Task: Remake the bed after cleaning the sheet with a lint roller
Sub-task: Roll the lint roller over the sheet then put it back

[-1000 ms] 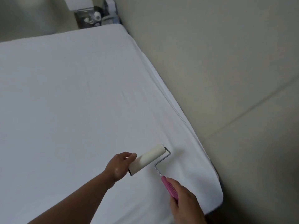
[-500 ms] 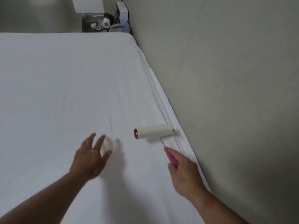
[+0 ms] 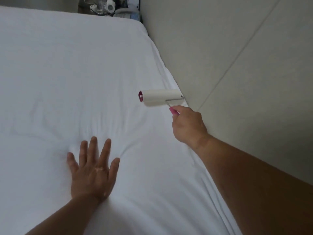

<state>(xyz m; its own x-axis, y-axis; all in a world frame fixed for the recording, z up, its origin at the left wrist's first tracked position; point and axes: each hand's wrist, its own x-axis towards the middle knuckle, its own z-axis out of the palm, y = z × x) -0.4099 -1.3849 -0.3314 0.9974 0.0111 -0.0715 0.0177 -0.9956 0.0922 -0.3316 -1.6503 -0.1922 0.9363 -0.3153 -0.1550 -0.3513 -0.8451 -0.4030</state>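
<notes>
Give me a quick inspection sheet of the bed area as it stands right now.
Surface: white fitted sheet covers the mattress, creased around the pressing palm.
Job's things: white lint roller with pink handle lies on the sheet by the wall-side edge.
Clutter: small blurred items on a stand beyond the bed's far end.
Hands: left hand flat, fingers spread on the sheet; right hand closed on the roller's handle.
Cables: nothing seen.
Surroundings: beige panelled wall tight against the bed's right side.

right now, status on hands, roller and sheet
Left hand flat on sheet, open. Right hand gripping lint roller by wall. Wrinkles around left hand; nothing blocking.
</notes>
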